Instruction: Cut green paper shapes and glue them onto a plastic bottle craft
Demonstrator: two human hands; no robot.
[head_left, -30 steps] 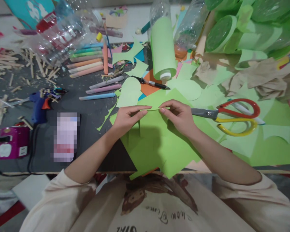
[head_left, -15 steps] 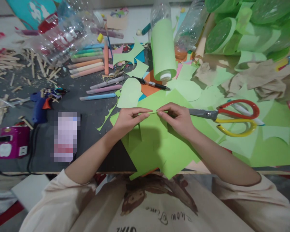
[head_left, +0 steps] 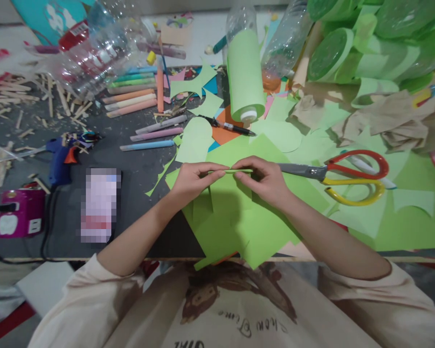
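Between my two hands is a piece of green paper (head_left: 231, 191), its top edge folded or rolled into a narrow strip. My left hand (head_left: 194, 180) pinches the left end of that edge between thumb and fingers. At the right end, my right hand (head_left: 263, 179) pinches the same edge, fingertips close to the left ones. The lower part of the piece hangs over larger green sheets (head_left: 271, 227) lying on the table. Just right of my right hand lie scissors (head_left: 313, 171) with one red and one yellow handle.
A phone (head_left: 98, 205), a blue glue gun (head_left: 60, 162) and a purple box (head_left: 20, 212) lie to the left. Beyond my hands are a pen (head_left: 235, 127), a paper-wrapped bottle (head_left: 244, 72) and several markers (head_left: 132, 104). Crumpled brown paper (head_left: 384, 116) lies at the right.
My right thumb and fingers have shifted slightly along the folded edge, and more of the strip shows between them. My left hand has barely moved.
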